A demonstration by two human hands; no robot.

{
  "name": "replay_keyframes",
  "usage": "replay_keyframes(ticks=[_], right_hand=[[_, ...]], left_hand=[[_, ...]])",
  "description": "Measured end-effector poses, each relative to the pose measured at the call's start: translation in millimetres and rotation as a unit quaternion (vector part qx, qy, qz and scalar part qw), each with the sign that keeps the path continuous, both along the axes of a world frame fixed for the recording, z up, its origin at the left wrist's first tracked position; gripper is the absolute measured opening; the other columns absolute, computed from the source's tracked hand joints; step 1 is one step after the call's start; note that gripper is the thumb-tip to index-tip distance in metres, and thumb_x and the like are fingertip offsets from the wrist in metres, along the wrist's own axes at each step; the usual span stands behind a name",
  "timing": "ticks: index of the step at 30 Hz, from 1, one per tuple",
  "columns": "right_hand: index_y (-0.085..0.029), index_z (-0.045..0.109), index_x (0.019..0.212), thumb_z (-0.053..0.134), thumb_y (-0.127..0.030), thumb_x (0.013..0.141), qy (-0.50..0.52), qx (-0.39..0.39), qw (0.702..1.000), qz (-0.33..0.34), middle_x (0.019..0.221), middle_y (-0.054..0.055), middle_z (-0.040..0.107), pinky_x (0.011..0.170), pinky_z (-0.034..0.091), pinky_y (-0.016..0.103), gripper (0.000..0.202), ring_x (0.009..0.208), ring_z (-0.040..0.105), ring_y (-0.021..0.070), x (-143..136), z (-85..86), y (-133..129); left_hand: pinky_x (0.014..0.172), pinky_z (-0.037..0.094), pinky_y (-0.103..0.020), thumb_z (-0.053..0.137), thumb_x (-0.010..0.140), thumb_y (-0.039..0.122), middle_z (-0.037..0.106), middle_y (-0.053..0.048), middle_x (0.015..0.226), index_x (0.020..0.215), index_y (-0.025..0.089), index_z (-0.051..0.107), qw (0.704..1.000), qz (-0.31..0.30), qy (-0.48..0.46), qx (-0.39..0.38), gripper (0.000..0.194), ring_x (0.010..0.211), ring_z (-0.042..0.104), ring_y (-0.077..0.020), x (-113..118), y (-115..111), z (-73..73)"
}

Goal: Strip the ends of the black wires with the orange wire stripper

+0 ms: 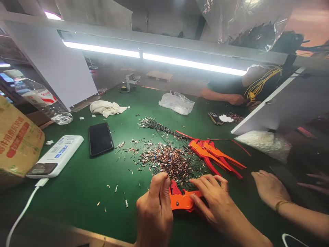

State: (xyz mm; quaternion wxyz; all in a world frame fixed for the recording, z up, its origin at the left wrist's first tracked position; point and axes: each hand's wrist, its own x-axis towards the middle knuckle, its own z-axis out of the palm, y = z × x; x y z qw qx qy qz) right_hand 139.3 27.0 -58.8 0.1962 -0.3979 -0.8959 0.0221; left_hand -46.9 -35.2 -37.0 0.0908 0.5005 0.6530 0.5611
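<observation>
My right hand (pixel 217 200) is closed around the handles of an orange and red wire stripper (pixel 180 201) near the front of the table. Beside its jaws, my left hand (pixel 155 207) has thumb and forefinger pinched together; what lies between them is hidden. Just beyond both hands spreads a heap of short wire scraps (pixel 174 161), copper and black. A bundle of black wires (pixel 164 128) with pale ends lies behind the heap. Two more orange and red wire strippers (pixel 213 154) rest at the heap's right.
Another person's hand (pixel 271 187) rests at the right, and a person across handles yellow wires (pixel 257 85). To the left are a black phone (pixel 101 139), a white power bank (pixel 60 154) and a cardboard box (pixel 19 140). A plastic bag (pixel 177 102) lies behind.
</observation>
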Motion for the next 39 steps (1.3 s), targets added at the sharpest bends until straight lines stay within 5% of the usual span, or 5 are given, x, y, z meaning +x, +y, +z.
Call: replay_keyframes(ticks=[4, 11, 23, 29, 39], right_hand=[[-0.024, 0.052, 0.126, 0.073, -0.039, 0.079, -0.054, -0.014, 0.998, 0.005, 0.113, 0.006, 0.069, 0.092, 0.038, 0.042, 0.054, 0.105, 0.06, 0.0271, 8, -4.8, -13], [-0.026, 0.043, 0.137, 0.075, -0.03, 0.07, -0.07, -0.029, 0.996, -0.054, 0.127, 0.012, 0.063, 0.091, 0.049, 0.047, 0.075, 0.114, 0.059, 0.0323, 23, -21.1, -35], [-0.026, 0.047, 0.136, 0.068, -0.015, 0.065, -0.086, -0.102, 0.987, -0.087, 0.132, 0.01, 0.062, 0.096, 0.05, 0.052, 0.075, 0.119, 0.058, 0.0338, 30, -16.8, -26], [-0.025, 0.048, 0.137, 0.067, -0.009, 0.061, -0.083, -0.132, 0.984, -0.092, 0.133, 0.011, 0.06, 0.094, 0.055, 0.048, 0.08, 0.12, 0.058, 0.0325, 26, -7.9, -29], [-0.019, 0.061, 0.123, 0.07, -0.011, 0.058, -0.121, -0.127, 0.981, -0.087, 0.12, 0.014, 0.065, 0.09, 0.055, 0.049, 0.066, 0.107, 0.063, 0.0346, 18, 8.9, -21]], left_hand=[[0.052, 0.047, -0.022, 0.052, 0.094, 0.029, 0.068, 0.006, 0.066, 0.096, 0.027, 0.059, 0.997, 0.013, -0.054, -0.044, 0.008, 0.055, 0.065, -0.013, 5, 4, 5.2], [0.059, 0.049, -0.025, 0.061, 0.084, 0.035, 0.068, 0.001, 0.066, 0.075, 0.022, 0.064, 0.986, -0.012, -0.148, -0.079, 0.016, 0.061, 0.064, -0.0154, -17, 22, 9.5], [0.057, 0.051, -0.025, 0.058, 0.087, 0.036, 0.067, 0.001, 0.057, 0.085, 0.02, 0.056, 0.96, -0.061, -0.256, -0.098, 0.017, 0.055, 0.065, -0.0144, -15, 43, 23.4], [0.048, 0.043, -0.02, 0.06, 0.085, 0.036, 0.053, 0.007, 0.051, 0.083, 0.021, 0.057, 0.956, -0.089, -0.269, -0.078, 0.016, 0.047, 0.051, -0.0096, -18, 45, 23.0], [0.064, 0.044, -0.025, 0.068, 0.078, 0.041, 0.064, 0.002, 0.069, 0.078, 0.022, 0.065, 0.977, -0.014, -0.203, -0.066, 0.019, 0.065, 0.059, -0.0132, -34, 50, 19.3]])
